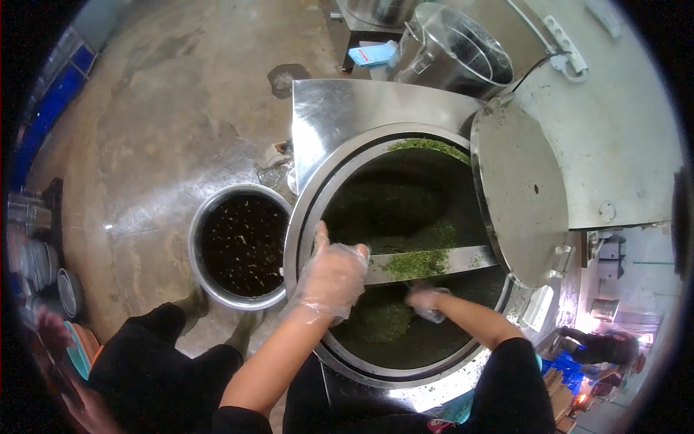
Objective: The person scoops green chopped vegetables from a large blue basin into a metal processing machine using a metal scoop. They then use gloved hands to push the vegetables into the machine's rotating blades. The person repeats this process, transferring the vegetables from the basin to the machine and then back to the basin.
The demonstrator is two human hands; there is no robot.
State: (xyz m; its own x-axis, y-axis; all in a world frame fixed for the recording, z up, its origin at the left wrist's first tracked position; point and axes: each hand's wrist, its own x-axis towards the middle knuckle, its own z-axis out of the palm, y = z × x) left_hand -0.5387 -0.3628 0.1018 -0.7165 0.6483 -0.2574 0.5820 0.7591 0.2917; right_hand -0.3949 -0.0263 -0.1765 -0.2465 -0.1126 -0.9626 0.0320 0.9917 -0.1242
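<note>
A round steel drum stands before me, its inner wall and floor coated with fine chopped greens. Across its mouth runs a flat metal bar with more green bits on it. My left hand, in a clear plastic glove, grips the bar's left end beside the rim, one finger stretched along that rim. Down inside the near half is my right hand, gloved too, its fingers closed; whatever they hold is hidden. The drum's round lid is tilted up on the right.
A metal basin of dark liquid with pale floating bits stands on the floor left of the drum. Steel pots and a blue packet are at the back. Another person's dark-clothed legs are close on the left. A person is far right.
</note>
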